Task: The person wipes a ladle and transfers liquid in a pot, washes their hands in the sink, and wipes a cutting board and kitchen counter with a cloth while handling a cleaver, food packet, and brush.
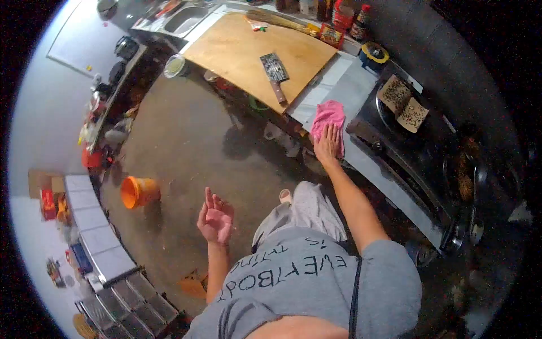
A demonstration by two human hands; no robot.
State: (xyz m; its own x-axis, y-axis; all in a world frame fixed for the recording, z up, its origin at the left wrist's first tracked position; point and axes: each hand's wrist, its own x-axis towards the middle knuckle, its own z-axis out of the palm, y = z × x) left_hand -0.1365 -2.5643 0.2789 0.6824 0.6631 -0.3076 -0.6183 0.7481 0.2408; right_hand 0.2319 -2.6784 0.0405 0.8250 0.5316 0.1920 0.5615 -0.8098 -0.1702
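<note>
My right hand [327,148] lies flat on a pink cloth [329,114], fingers stretched out over its lower part. The cloth rests on the pale counter [350,85] between a wooden board and a black gas stove [395,144]. My left hand [216,221] hangs in the air over the floor, palm up, fingers apart and holding nothing. Up and to the left of the cloth, a cleaver [275,70] with a brown handle lies on the wooden board [231,48].
A speckled brown folded piece [403,103] sits on the stove. A roll of yellow-edged tape [374,55] and sauce bottles [359,22] stand along the wall. On the floor is an orange bucket [139,192]. A sink [186,21] is at the far end.
</note>
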